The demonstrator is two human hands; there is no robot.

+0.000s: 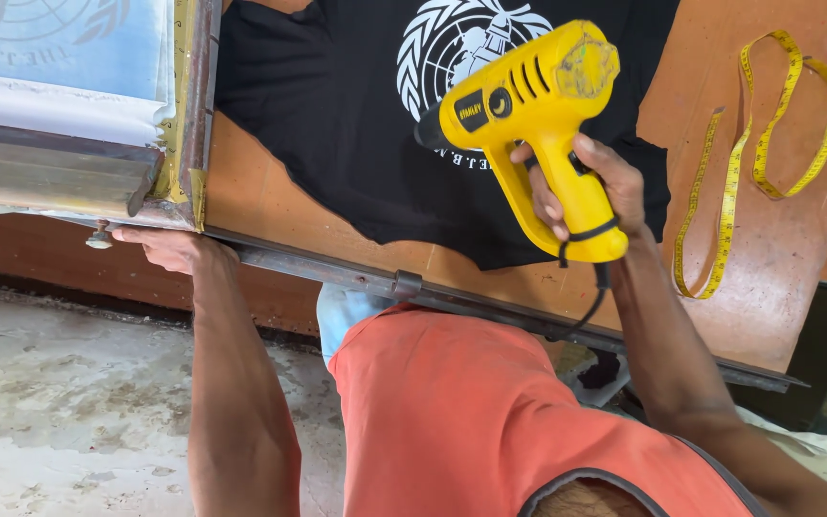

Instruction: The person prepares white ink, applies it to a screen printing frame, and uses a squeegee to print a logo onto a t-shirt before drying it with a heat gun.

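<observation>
Orange-shirted, the person wraps the right hand [597,187] tight round the handle of a yellow heat gun [533,115] whose nozzle hangs over the black printed shirt [337,105] beyond that grip, while the left hand [172,247] cups the screen frame [184,124] from beneath, a yellow tape measure [758,144] well outside.

one yellow heat gun [538,105], one black printed shirt [356,115], one yellow tape measure [753,153], one screen frame [98,105], two hands

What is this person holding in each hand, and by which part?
The right hand holds the yellow plastic heat gun by its handle. The left hand holds nothing; it rests on the metal table edge.
</observation>
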